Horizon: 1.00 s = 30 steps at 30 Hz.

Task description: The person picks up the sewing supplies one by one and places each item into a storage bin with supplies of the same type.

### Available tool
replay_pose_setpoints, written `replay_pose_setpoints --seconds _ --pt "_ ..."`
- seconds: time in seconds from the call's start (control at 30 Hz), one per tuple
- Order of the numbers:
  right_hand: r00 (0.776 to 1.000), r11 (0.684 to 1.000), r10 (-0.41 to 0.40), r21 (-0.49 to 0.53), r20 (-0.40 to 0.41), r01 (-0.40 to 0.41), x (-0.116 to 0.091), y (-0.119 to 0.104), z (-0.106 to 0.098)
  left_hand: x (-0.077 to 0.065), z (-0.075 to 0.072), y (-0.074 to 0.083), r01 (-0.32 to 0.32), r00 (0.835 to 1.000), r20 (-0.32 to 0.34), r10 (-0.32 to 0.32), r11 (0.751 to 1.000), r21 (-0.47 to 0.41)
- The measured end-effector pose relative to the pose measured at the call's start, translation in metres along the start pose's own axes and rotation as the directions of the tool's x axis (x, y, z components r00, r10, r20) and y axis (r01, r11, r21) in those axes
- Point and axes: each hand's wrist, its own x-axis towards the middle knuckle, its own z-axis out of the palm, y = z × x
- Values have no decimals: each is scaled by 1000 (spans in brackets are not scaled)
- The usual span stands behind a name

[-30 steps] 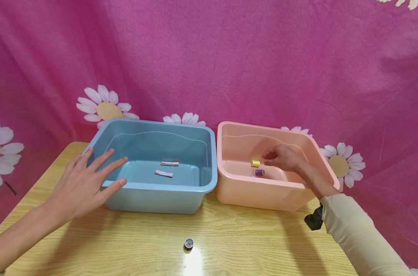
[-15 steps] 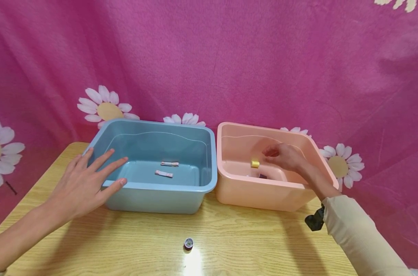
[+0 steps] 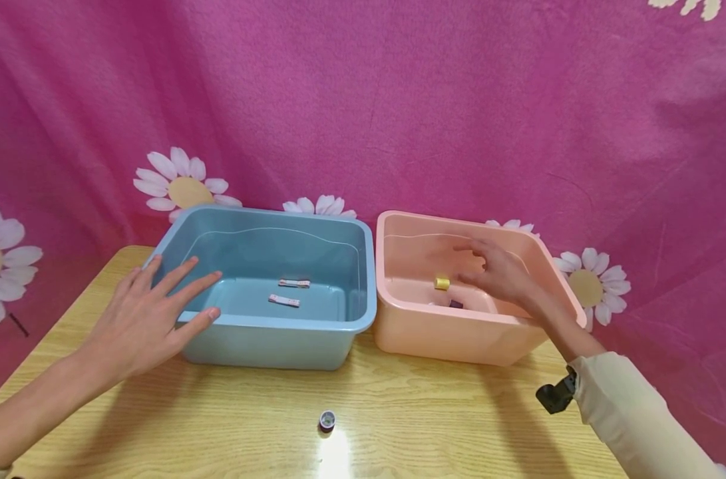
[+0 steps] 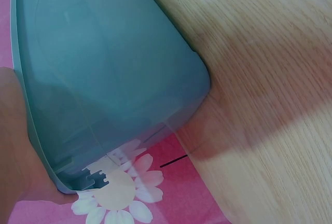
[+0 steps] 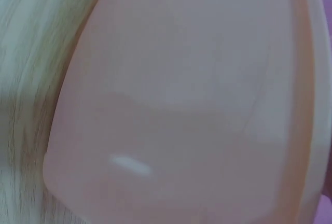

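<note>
My left hand (image 3: 144, 313) lies with fingers spread over the front left rim of the blue tub (image 3: 273, 324). Inside that tub are two small folded pale strips with reddish marks, a far strip (image 3: 294, 283) and a near strip (image 3: 284, 301). Over the inside of the pink tub (image 3: 446, 316), my right hand (image 3: 499, 273) has its thumb and fingers apart, with nothing seen between them. Left of its fingertips, a yellow thread spool (image 3: 442, 284) lies on the tub floor. A dark purple spool (image 3: 456, 304) is there too, partly hidden by the front rim.
One small dark spool (image 3: 327, 420) with a pale top stands on the wooden table (image 3: 249, 426) in front of the tubs. The tubs stand side by side, close to a pink flowered cloth (image 3: 363, 106) behind them.
The purple spool has dropped or rolled lower, partly behind the pink tub's front rim. My right hand's thumb and fingers have spread apart. My left hand has stayed in place.
</note>
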Motion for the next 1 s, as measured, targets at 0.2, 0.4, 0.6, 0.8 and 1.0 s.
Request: replay_pose_setpoints --seconds 0.2,0.4,0.6,0.8,1.0 --pt "1000 996 -17 91 -25 19 -3 -16 2 0 0 0 -5 1000 -10 5 1000 -4" --pt "999 994 -19 106 -45 24 -8 -34 2 0 -1 0 -2 1000 -8 2 1000 -3" --pt "994 981 -97 161 -52 104 -13 -53 1 0 0 0 4 1000 0 -4 1000 0" --pt "979 969 -192 148 -69 200 -19 -69 2 -1 0 0 4 1000 -3 -4 1000 2" --pt "973 963 -220 145 -72 228 -28 -84 5 0 0 0 4 1000 -1 -4 1000 0"
